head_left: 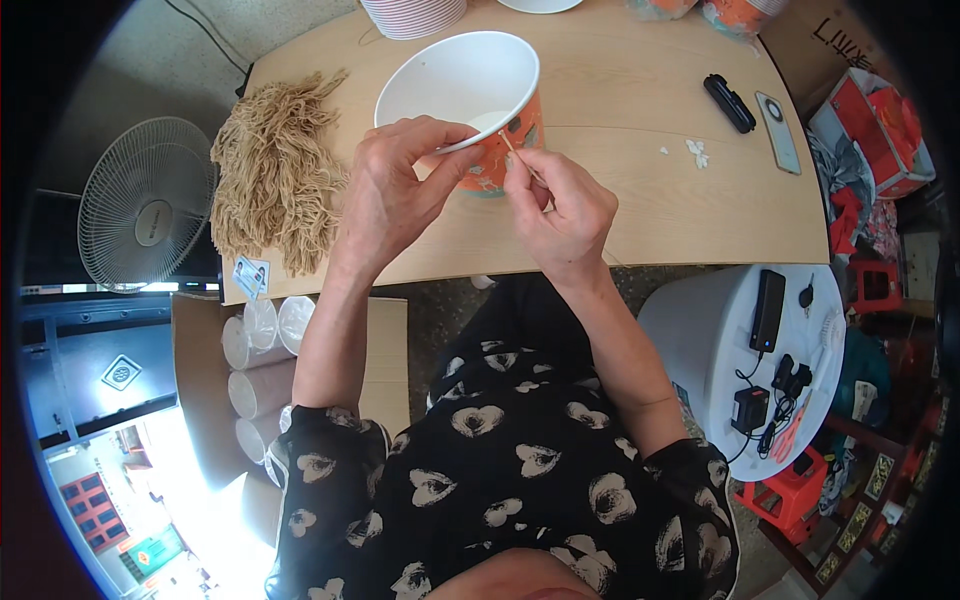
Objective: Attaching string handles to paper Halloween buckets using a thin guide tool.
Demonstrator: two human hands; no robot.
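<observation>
A large paper bucket point(455, 75), white inside with an orange printed outside, stands on the wooden table in front of me. My left hand point(400, 180) is closed on its near rim, thumb outside and fingers over the edge. Just right of that, the fingertips of my right hand point(562, 200) pinch a thin tan cord point(511, 146), whose upper end meets the bucket wall just below the rim. Whether the cord passes through the wall is too small to tell. A loose heap of tan cords point(275, 170) lies left of the bucket.
Small white scraps point(698, 153), a black handheld object point(729, 103) and a phone point(778, 132) lie to the right. Stacked paper buckets point(413, 15) stand behind. A fan point(150, 220) is at left, above an open carton point(200, 350) of wrapped stacks. Chargers point(750, 408) rest on a white drum point(725, 320).
</observation>
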